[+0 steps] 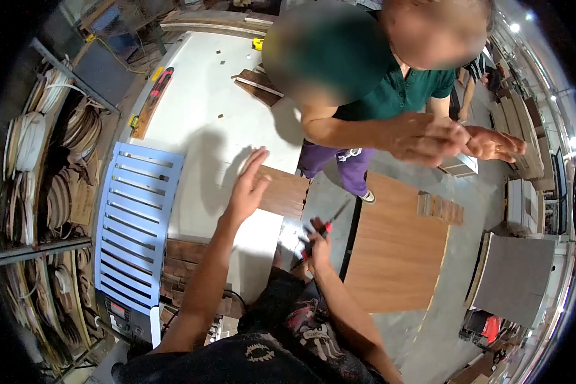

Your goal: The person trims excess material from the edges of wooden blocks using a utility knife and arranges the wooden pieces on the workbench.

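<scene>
My left hand (246,192) is open, fingers stretched out, at the left end of a brown wooden board (284,193). Whether the palm touches the board I cannot tell. The board lies on a white worktable (201,77), near its right edge. My right hand (319,248) is closed around a red-and-black tool (328,228) with a thin dark shaft pointing up and right; its exact kind is unclear. This hand is beyond the table's right edge, in front of my body.
Across from me stands a person in a green shirt (390,96), both hands raised. A blue slatted rack (141,214) is at left, with a level (157,96) beyond it. Wood offcuts (257,86) lie on the table. A large wooden panel (397,256) is at right.
</scene>
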The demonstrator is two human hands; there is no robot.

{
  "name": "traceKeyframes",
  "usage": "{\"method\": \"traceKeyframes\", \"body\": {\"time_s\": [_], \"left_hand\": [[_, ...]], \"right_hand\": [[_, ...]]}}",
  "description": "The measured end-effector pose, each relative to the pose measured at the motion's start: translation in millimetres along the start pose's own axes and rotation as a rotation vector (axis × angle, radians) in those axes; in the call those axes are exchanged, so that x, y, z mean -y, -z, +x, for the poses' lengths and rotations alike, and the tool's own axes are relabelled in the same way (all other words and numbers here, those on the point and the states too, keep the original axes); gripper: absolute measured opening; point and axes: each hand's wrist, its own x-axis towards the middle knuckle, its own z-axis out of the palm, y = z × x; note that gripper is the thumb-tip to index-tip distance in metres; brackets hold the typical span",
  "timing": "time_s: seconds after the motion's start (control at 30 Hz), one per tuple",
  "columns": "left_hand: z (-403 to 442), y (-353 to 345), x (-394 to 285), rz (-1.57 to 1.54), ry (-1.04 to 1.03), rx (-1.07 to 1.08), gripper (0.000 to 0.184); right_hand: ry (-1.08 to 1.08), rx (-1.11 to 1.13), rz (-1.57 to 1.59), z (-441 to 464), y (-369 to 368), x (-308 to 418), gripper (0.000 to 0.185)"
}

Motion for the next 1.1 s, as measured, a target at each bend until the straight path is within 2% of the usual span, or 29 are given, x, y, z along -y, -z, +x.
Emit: {"method": "traceKeyframes", "body": {"time_s": [0.1,0.13,0.17,0.2,0.23,0.27,0.33,0.37,0.4,0.43,0.47,0.57,0.67,0.7,0.83,0.93,1.1], "left_hand": [[13.1,-19.7,-26.6,0.053,-0.051,0.141,0.056],[15.2,-26.9,-28.2,0.063,-0.026,0.193,0.057],[16.7,-31.8,-25.2,0.126,-0.029,0.261,0.060],[18.4,-36.5,-24.2,0.189,-0.035,0.330,0.063],[18.0,-36.8,-27.3,0.338,-0.060,0.393,0.073],[17.7,-37.3,-20.3,0.450,-0.112,0.473,0.098],[13.1,-39.0,-22.6,0.684,-0.114,0.612,0.124],[11.5,-41.2,-13.1,0.815,-0.137,0.700,0.143],[9.2,-39.7,-10.5,0.845,-0.171,0.728,0.148],[8.8,-38.0,-10.7,0.880,-0.200,0.752,0.150],[8.6,-36.7,-11.1,0.912,-0.226,0.778,0.152],[6.1,-37.3,-1.5,0.959,-0.279,0.796,0.150],[3.9,-39.8,19.7,0.964,-0.363,0.697,0.147],[4.4,-39.3,16.0,0.949,-0.388,0.667,0.138],[8.6,-45.6,14.7,0.892,-0.455,0.544,0.121],[18.8,-44.1,27.7,0.845,-0.432,0.608,0.122],[15.1,-45.2,24.0,0.778,-0.433,0.572,0.123]], "right_hand": [[-0.148,-0.084,-0.242,-16.1,89.1,-4.7,0.043],[-0.052,-0.093,-0.601,9.6,175.4,-47.4,0.035],[-0.113,-0.013,-0.517,-13.7,195.2,-26.7,0.031],[-0.097,-0.067,-0.648,-20.2,235.8,-33.1,0.027],[-0.177,-0.126,-0.628,-46.1,254.6,-16.8,0.020],[-0.092,-0.088,-0.714,-39.9,315.5,-44.7,0.022],[-0.139,-0.279,-0.753,-65.4,378.4,-62.2,0.036],[-0.335,-0.398,-0.742,-101.8,353.2,-28.7,0.043],[-0.234,-0.391,-0.621,-104.5,406.2,-69.3,0.050],[-0.184,-0.310,-0.587,-121.9,446.6,-93.3,0.041],[-0.375,-0.298,-0.534,-138.3,466.2,-108.9,0.031],[-0.410,-0.382,-0.670,-158.6,417.0,-113.9,0.031],[-0.348,-0.418,-0.794,-150.7,373.8,-124.4,0.030],[-0.322,-0.423,-0.822,-148.5,365.1,-124.9,0.029],[-0.233,-0.431,-0.905,-132.8,341.2,-117.6,0.028],[-0.187,-0.456,-0.967,-118.9,328.8,-112.3,0.027],[-0.177,-0.485,-1.033,-126.5,326.0,-112.0,0.026]]}}
